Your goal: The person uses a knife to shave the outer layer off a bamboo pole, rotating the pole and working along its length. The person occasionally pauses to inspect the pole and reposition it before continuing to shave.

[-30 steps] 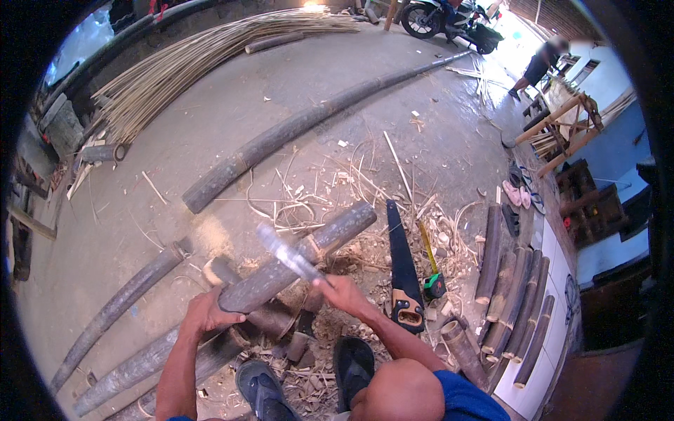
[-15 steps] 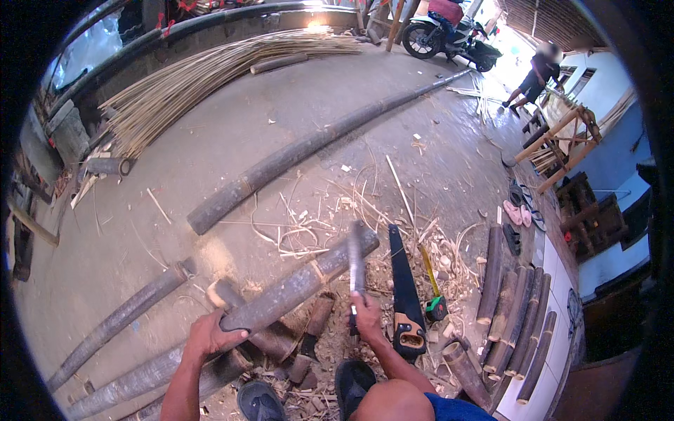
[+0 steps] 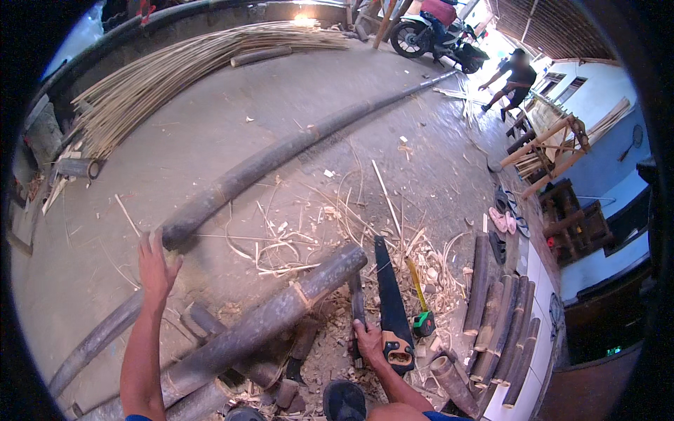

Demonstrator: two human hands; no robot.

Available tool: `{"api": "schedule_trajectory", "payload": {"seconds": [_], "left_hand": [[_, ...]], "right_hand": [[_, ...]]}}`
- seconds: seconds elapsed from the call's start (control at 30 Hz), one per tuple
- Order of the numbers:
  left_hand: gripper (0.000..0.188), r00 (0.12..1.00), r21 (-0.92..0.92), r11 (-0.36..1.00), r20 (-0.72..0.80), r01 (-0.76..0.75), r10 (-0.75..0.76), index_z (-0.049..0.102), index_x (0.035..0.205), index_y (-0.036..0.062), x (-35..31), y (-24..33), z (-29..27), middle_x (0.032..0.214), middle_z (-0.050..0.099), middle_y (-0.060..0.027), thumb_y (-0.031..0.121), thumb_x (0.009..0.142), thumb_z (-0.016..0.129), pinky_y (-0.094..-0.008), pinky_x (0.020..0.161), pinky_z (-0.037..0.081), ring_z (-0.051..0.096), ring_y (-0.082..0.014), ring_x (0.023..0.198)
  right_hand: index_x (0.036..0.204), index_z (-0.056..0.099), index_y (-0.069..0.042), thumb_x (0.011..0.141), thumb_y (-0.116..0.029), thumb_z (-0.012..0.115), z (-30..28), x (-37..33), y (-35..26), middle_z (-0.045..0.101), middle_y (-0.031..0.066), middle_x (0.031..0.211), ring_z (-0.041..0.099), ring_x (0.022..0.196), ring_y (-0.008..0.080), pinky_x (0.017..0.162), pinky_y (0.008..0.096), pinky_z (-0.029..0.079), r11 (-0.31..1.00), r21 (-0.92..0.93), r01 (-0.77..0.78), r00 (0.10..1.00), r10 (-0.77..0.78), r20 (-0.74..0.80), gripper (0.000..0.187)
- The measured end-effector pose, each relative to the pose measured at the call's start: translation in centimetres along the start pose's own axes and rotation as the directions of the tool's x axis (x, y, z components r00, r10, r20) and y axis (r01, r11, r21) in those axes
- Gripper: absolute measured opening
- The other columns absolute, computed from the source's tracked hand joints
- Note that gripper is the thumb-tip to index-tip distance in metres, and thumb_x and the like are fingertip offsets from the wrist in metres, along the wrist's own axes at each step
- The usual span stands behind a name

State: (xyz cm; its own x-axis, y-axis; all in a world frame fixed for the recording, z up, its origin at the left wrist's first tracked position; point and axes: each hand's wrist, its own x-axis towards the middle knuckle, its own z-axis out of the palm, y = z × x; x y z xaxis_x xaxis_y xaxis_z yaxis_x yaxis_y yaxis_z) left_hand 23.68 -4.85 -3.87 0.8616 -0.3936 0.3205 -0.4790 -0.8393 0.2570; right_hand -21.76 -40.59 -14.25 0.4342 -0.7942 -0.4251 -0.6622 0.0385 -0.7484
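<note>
My left hand (image 3: pixel 156 263) is lifted off the floor with its fingers spread and holds nothing; it hovers near the cut end of a long dark bamboo pole (image 3: pixel 281 154). My right hand (image 3: pixel 366 344) is closed on the handle of a dark chopping blade (image 3: pixel 357 302), which lies low along the floor. The blade sits between a thick bamboo section (image 3: pixel 281 316) lying diagonally in front of me and a hand saw (image 3: pixel 390 309) with an orange and black handle. Bamboo shavings litter the floor around them.
A yellow-handled tool with a green head (image 3: pixel 420 309) lies right of the saw. Short bamboo sections (image 3: pixel 498 316) are stacked at right, sandals (image 3: pixel 502 221) beyond them. A bundle of bamboo strips (image 3: pixel 175 63) lies far left. A motorcycle (image 3: pixel 435 35) and a person (image 3: pixel 512 77) are at the back.
My left hand has left the thick bamboo section and risen up and left, fingers apart. My right hand has brought the raised blade down to the floor beside the saw.
</note>
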Motion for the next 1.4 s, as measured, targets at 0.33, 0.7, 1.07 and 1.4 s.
{"api": "schedule_trajectory", "payload": {"seconds": [0.33,0.7,1.07,1.4], "left_hand": [[0.088,0.992,0.065,0.994,0.085,0.093,-0.098,0.044,0.148,0.0078,5.7,1.5,5.8,0.145,0.049,-0.0185,0.023,0.075,0.09,-0.0518,0.109,0.044,0.049,-0.0369,0.135],[0.086,0.956,0.052,0.998,0.289,0.034,-0.047,0.053,0.13,0.0053,7.2,-0.1,4.4,0.114,0.065,-0.0214,0.027,0.059,0.096,-0.0517,0.095,0.052,0.063,-0.0411,0.111],[0.086,0.9,-0.023,1.0,0.435,-0.01,0.019,0.054,0.128,0.0052,2.6,0.9,2.3,0.106,0.067,-0.024,0.035,0.058,0.094,-0.0518,0.088,0.055,0.067,-0.0441,0.1],[0.078,0.84,-0.128,0.989,0.542,0.069,0.011,0.058,0.117,0.0029,-3.8,0.3,-4.1,0.103,0.069,-0.0271,0.038,0.055,0.089,-0.0533,0.089,0.053,0.068,-0.0464,0.099]], "right_hand": [[0.093,0.063,-0.003,0.104,-0.041,0.065,-0.6,1.1,0.8,0.06,0.0032,0.066,0.062,0.051,0.0155,0.048,0.0339,0.051,0.992,-0.117,0.046,0.997,-0.038,0.072,0.039],[0.088,0.064,-0.001,0.103,-0.044,0.063,-0.4,-0.7,-3.4,0.063,0.0028,0.065,0.065,0.056,0.0141,0.053,0.0331,0.05,0.986,-0.164,0.03,0.999,-0.023,0.043,0.046],[0.086,0.066,0.0,0.103,-0.046,0.062,-0.4,-0.8,-4.1,0.064,0.004,0.066,0.065,0.055,0.0154,0.053,0.0342,0.05,0.979,-0.145,0.14,0.99,-0.133,0.056,0.05],[0.101,0.072,0.002,0.099,-0.05,0.061,-0.3,-0.2,-2.8,0.068,0.0192,0.074,0.069,0.072,0.0313,0.069,0.0466,0.05,0.994,-0.085,0.064,0.994,-0.057,0.088,0.053]]}}
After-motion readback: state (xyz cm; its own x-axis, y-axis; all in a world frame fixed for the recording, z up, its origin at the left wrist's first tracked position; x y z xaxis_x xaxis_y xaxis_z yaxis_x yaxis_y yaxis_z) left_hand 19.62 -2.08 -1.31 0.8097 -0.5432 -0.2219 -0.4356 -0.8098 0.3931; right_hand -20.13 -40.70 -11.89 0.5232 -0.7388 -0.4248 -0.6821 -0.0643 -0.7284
